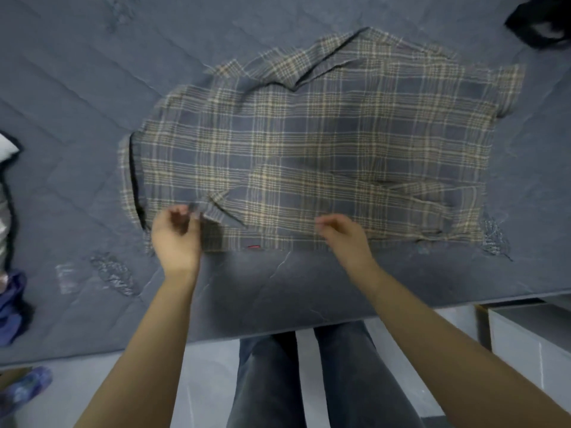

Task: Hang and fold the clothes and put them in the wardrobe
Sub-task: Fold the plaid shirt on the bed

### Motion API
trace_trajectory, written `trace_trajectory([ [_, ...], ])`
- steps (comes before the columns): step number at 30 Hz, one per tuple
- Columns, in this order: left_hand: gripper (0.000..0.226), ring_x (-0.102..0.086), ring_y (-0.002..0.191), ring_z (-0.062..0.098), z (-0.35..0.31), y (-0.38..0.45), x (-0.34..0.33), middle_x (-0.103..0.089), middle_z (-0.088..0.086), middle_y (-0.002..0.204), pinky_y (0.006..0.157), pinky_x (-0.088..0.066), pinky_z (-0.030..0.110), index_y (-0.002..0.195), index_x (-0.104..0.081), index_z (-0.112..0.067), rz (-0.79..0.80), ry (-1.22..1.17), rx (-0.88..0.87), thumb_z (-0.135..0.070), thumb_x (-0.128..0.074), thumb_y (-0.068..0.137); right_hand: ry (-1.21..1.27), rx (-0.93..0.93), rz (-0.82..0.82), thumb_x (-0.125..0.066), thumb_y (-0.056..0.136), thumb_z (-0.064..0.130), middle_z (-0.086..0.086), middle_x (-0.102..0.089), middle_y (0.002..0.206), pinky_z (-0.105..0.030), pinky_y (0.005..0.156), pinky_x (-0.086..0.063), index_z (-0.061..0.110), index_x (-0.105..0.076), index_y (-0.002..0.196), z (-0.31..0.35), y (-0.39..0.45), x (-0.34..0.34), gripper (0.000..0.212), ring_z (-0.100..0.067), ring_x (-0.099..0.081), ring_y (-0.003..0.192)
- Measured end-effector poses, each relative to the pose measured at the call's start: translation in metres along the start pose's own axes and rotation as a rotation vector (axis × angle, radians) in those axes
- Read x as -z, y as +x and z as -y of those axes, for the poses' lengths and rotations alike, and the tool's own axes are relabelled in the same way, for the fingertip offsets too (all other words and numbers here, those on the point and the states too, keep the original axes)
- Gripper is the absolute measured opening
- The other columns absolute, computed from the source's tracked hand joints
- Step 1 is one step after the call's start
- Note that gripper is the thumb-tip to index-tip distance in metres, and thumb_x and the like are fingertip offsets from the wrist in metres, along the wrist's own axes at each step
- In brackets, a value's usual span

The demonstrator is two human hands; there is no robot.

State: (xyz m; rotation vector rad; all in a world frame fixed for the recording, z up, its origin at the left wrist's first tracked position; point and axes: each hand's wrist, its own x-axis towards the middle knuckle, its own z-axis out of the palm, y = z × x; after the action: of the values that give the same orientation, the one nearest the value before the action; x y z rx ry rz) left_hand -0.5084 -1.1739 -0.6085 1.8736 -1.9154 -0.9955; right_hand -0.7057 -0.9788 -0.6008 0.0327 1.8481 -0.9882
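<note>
A grey and beige plaid shirt (309,143) lies spread flat on the dark grey bed (92,88), with one sleeve folded across its near part. My left hand (176,236) is at the shirt's near left edge, fingers pinching the sleeve cuff there. My right hand (343,233) hovers over the near edge further right, fingers curled and apart, holding nothing that I can make out. A small red tag (254,247) shows on the near hem between my hands.
A black garment (537,23) lies at the bed's far right corner. Blue and white clothes (12,304) are piled at the left edge. A white cabinet (531,335) stands at the right of my legs. A blue item (27,387) lies on the floor at left.
</note>
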Motion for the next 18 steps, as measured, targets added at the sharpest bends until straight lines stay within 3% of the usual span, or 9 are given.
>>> trace_trajectory([
  [1,0.018,-0.059,0.093,0.028,0.006,0.012,0.007,-0.061,0.012,0.097,0.089,-0.046,0.041,0.098,-0.061,-0.009,0.023,0.163,-0.119,-0.011,-0.073,0.084,-0.095,0.093,0.024,-0.06,0.094,0.01,0.003,-0.066,0.101,-0.011,0.077,-0.046,0.013,-0.068,0.101,0.011,0.008,-0.017,0.011,-0.005,-0.06,0.087],
  [3,0.044,-0.051,0.113,0.035,0.019,0.036,0.016,-0.059,0.013,0.116,0.096,-0.04,0.045,0.119,-0.06,-0.011,0.216,0.407,-0.219,-0.02,-0.077,0.08,-0.305,0.297,-0.011,-0.06,0.094,0.011,-0.006,-0.06,0.116,-0.013,0.089,-0.041,0.009,-0.063,0.116,0.035,0.031,-0.045,0.022,-0.013,-0.057,0.102],
  [5,0.055,-0.046,0.122,0.031,0.028,0.05,0.02,-0.057,0.004,0.126,0.101,-0.033,0.046,0.132,-0.055,-0.023,0.398,0.548,-0.272,-0.031,-0.076,0.082,-0.538,0.459,-0.077,-0.064,0.093,0.022,-0.011,-0.052,0.13,-0.024,0.101,-0.039,0.009,-0.051,0.133,0.056,0.059,-0.064,0.044,-0.023,-0.05,0.119],
  [7,0.048,-0.052,0.12,0.028,0.037,0.055,0.022,-0.061,0.002,0.126,0.1,-0.036,0.044,0.131,-0.057,-0.024,0.483,0.534,-0.418,-0.031,-0.071,0.086,-0.714,0.469,-0.063,-0.069,0.089,0.035,-0.012,-0.05,0.138,-0.039,0.105,-0.039,0.013,-0.039,0.142,0.073,0.086,-0.076,0.066,-0.027,-0.048,0.125],
  [8,0.04,-0.057,0.115,0.029,0.042,0.055,0.023,-0.064,0.004,0.121,0.097,-0.042,0.043,0.127,-0.061,-0.02,0.512,0.482,-0.497,-0.027,-0.069,0.088,-0.772,0.435,-0.036,-0.071,0.087,0.039,-0.011,-0.054,0.134,-0.04,0.1,-0.042,0.015,-0.041,0.14,0.078,0.099,-0.079,0.066,-0.027,-0.051,0.121],
  [10,0.027,-0.062,0.105,0.032,0.052,0.053,0.028,-0.067,0.008,0.111,0.088,-0.049,0.042,0.117,-0.067,-0.011,0.57,0.391,-0.595,-0.016,-0.067,0.091,-0.818,0.362,0.006,-0.069,0.088,0.039,-0.006,-0.063,0.116,-0.029,0.083,-0.043,0.015,-0.055,0.121,0.083,0.119,-0.084,0.043,-0.025,-0.059,0.107],
  [13,0.02,-0.062,0.1,0.035,0.074,0.061,0.04,-0.066,0.016,0.105,0.084,-0.049,0.04,0.109,-0.069,-0.002,0.536,0.379,-0.544,-0.005,-0.064,0.09,-0.741,0.327,-0.086,-0.067,0.091,0.033,-0.006,-0.064,0.098,-0.025,0.072,-0.038,0.011,-0.064,0.099,0.086,0.139,-0.082,0.023,-0.02,-0.059,0.093],
  [16,0.018,-0.057,0.102,0.037,0.093,0.073,0.055,-0.063,0.018,0.105,0.086,-0.043,0.04,0.109,-0.069,-0.001,0.42,0.369,-0.411,-0.005,-0.061,0.092,-0.68,0.334,-0.131,-0.065,0.093,0.029,-0.007,-0.059,0.093,-0.029,0.072,-0.043,0.01,-0.061,0.098,0.085,0.144,-0.081,0.02,-0.02,-0.055,0.089],
  [18,0.021,-0.054,0.103,0.034,0.1,0.074,0.064,-0.061,0.013,0.105,0.083,-0.039,0.042,0.107,-0.069,-0.007,0.373,0.429,-0.409,-0.023,-0.064,0.093,-0.724,0.374,-0.127,-0.062,0.094,0.03,-0.009,-0.058,0.105,-0.033,0.088,-0.046,0.006,-0.058,0.113,0.081,0.138,-0.082,0.031,-0.021,-0.054,0.097],
])
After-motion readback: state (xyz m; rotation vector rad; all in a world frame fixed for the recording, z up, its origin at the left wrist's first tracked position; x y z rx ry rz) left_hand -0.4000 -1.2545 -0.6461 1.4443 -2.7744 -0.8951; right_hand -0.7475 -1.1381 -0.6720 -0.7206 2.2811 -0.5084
